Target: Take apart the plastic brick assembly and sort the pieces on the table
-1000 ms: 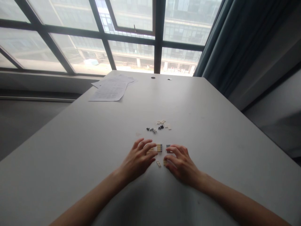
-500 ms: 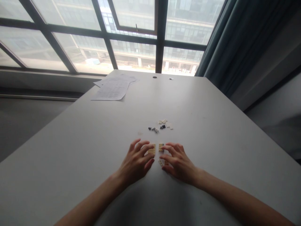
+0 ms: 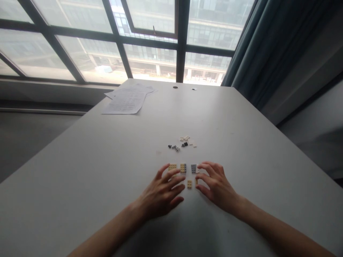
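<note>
Both my hands rest on a grey table [image 3: 241, 135] with small building bricks between them. My left hand [image 3: 163, 194] lies flat with fingers spread, its fingertips beside a tan plate [image 3: 172, 166]. A tan-and-grey piece [image 3: 183, 168] and a grey piece [image 3: 193, 168] sit in a row just beyond my fingers. My right hand [image 3: 215, 185] has its fingers apart and curved, their tips touching the grey piece and a small tan brick [image 3: 189, 184] lying between the hands. Neither hand holds anything.
Several tiny black, grey and cream bricks [image 3: 182, 143] lie scattered farther out on the table. Printed paper sheets [image 3: 125, 101] lie at the far left corner by the window. Two cable holes [image 3: 183, 87] mark the far edge. A curtain [image 3: 257, 53] hangs at right.
Both hands have shifted right and spread apart. The pieces they covered now show as a row of three, and the small tan brick lies in the open between the hands.
</note>
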Available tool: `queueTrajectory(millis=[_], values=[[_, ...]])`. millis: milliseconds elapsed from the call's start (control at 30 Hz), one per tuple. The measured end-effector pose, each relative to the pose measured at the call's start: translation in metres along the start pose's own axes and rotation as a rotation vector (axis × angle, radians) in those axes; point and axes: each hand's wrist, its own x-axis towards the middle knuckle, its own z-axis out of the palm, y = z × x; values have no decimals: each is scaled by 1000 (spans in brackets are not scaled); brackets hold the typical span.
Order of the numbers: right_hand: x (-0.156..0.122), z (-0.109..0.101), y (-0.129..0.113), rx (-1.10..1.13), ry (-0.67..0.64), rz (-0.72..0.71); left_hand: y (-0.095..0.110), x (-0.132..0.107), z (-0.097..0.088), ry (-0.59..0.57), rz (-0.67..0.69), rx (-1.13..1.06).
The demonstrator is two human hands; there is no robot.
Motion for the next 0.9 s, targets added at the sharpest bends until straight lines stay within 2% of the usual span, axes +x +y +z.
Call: queueTrajectory(millis=[133, 300, 900], values=[[-7, 7, 2, -26, -15, -20, 4, -1, 7, -92, 82, -12], [0, 19, -3, -32, -12, -11, 0, -3, 8, -140, 90, -40], [14, 25, -6, -31, 1, -50, -6, -8, 5, -102, 33, -89]])
